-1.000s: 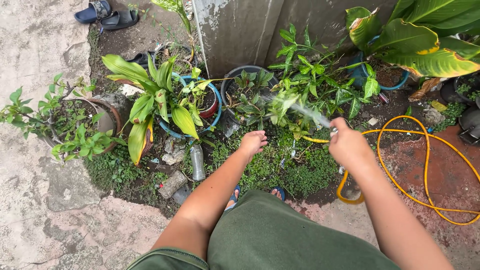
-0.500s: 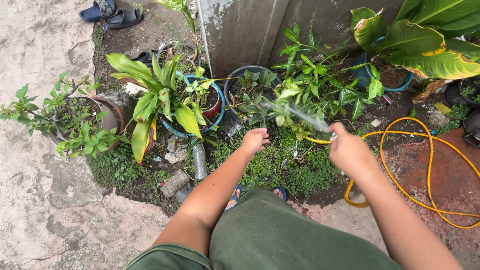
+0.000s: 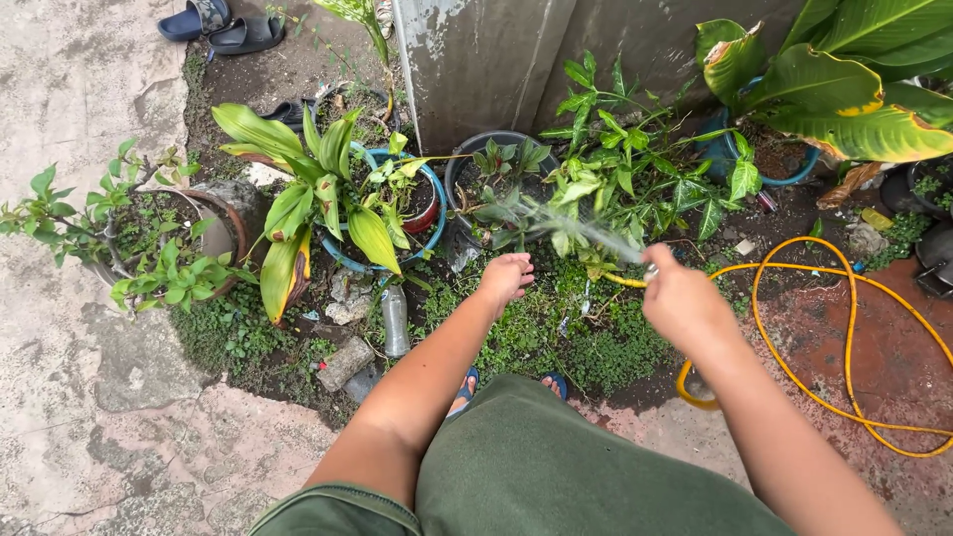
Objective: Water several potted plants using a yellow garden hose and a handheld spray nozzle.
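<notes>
My right hand (image 3: 683,301) grips the end of a yellow garden hose (image 3: 794,377), which loops on the ground to the right. A water spray (image 3: 571,226) shoots from it up and left toward a dark pot (image 3: 496,149) with small leafy plants. My left hand (image 3: 506,276) hovers over the low green groundcover, fingers loosely curled and holding nothing. A blue pot (image 3: 427,223) with a broad-leafed green and yellow plant (image 3: 318,203) stands left of the dark pot.
A brown pot with a leafy shrub (image 3: 149,238) stands at the left on cracked concrete. A grey metal wall (image 3: 516,60) rises behind the pots. Large yellow-green leaves (image 3: 854,89) fill the top right. Blue sandals (image 3: 213,25) lie at the top left. A bottle (image 3: 395,320) lies on the soil.
The water spray has swung left from the bushy plant toward the dark pot. My right hand has shifted slightly left. My left hand has barely moved.
</notes>
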